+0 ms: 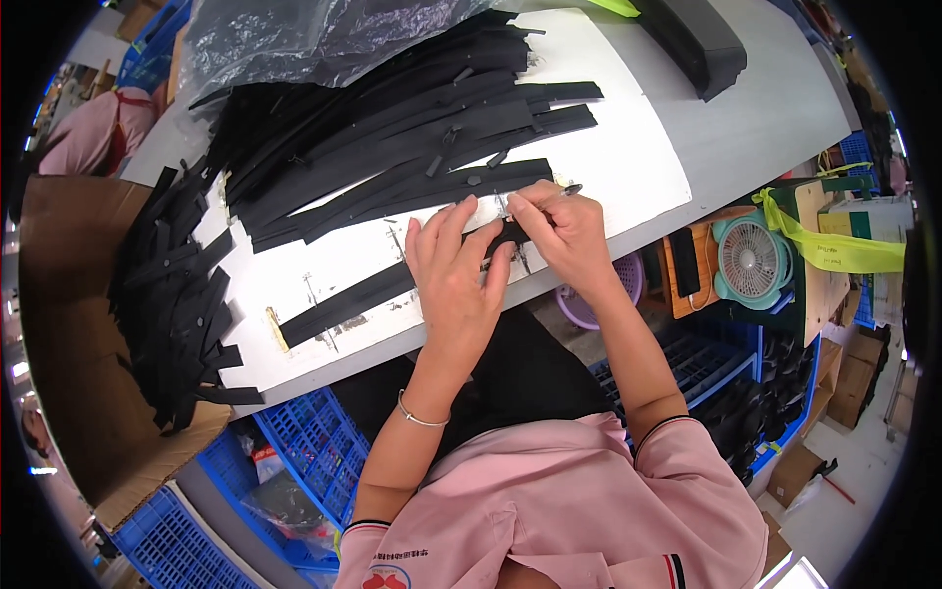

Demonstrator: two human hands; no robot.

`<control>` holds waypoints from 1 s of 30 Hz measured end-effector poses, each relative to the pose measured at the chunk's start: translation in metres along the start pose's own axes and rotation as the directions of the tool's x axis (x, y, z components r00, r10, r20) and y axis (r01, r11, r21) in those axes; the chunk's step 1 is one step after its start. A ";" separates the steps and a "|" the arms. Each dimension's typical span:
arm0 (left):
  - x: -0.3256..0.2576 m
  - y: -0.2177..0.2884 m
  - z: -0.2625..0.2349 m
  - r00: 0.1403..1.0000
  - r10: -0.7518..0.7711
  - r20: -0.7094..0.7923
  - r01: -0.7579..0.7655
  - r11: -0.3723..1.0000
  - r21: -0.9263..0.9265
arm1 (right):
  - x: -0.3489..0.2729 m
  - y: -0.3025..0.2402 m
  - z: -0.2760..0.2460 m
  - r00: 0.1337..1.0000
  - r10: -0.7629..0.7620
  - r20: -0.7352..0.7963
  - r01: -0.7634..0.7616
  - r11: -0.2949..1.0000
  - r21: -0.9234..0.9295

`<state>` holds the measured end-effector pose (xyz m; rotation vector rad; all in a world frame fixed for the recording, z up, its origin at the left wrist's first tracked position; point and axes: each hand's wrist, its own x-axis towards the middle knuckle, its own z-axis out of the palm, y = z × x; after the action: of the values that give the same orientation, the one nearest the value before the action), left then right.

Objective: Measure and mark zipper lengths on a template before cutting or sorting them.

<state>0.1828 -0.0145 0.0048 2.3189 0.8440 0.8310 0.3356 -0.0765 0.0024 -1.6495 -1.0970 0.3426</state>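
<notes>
A black zipper strip lies slantwise across the white board, near the table's front edge. My left hand rests on its right part with the fingers spread, pressing it against the board. Close beside it, my right hand is closed around a dark pen, its thumb and fingers over the strip's right end. My fingers hide the pen's lower end. Beyond both hands, a wide layer of black zipper strips with small pulls covers the board. Dark marks show on the board around the strip.
More black strips hang over the board's left side into a cardboard box. Clear plastic sheeting lies at the back, and a long black object at the far right. Below the table are blue crates and a small fan.
</notes>
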 end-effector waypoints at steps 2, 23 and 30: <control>0.000 0.000 0.000 1.000 0.003 -0.005 -0.003 1.000 0.006 | 0.001 -0.003 0.000 1.000 -0.017 0.011 0.017 0.999 -0.034; -0.002 -0.002 0.002 1.000 0.004 -0.006 -0.004 1.000 0.011 | -0.005 0.005 -0.007 0.994 -0.094 0.051 0.088 0.990 0.108; -0.002 -0.003 0.003 1.000 0.000 -0.011 0.000 1.000 0.006 | -0.003 0.005 -0.002 0.981 -0.193 0.027 0.195 0.980 -0.049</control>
<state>0.1827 -0.0145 0.0001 2.3210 0.8525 0.8435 0.3375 -0.0805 -0.0020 -1.5712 -1.2817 0.2075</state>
